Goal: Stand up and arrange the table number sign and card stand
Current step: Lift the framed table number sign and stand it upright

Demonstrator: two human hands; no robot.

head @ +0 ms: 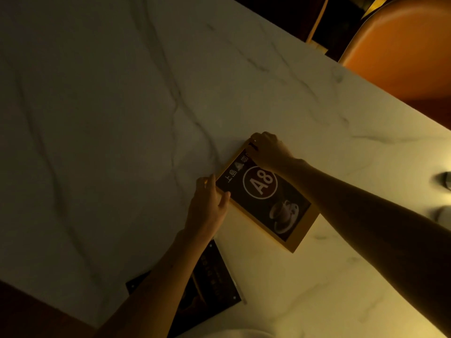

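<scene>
The table number sign point(280, 206) is a dark card in a yellow-wood frame, marked "A8" with a coffee cup picture. It lies face up on the white marble table point(109, 118). My left hand point(210, 203) grips its near-left top corner, fingers under the edge and thumb on the face. My right hand point(268, 150) clasps the far top corner. The card stand point(214, 284), a dark acrylic panel with corner studs, lies flat near the table's front edge, partly hidden under my left forearm.
An orange chair point(402, 52) stands beyond the table's far right edge. A small pale object point(445, 181) sits at the right border, too cut off to identify. The table's near-left edge runs past a dark floor area point(29, 313).
</scene>
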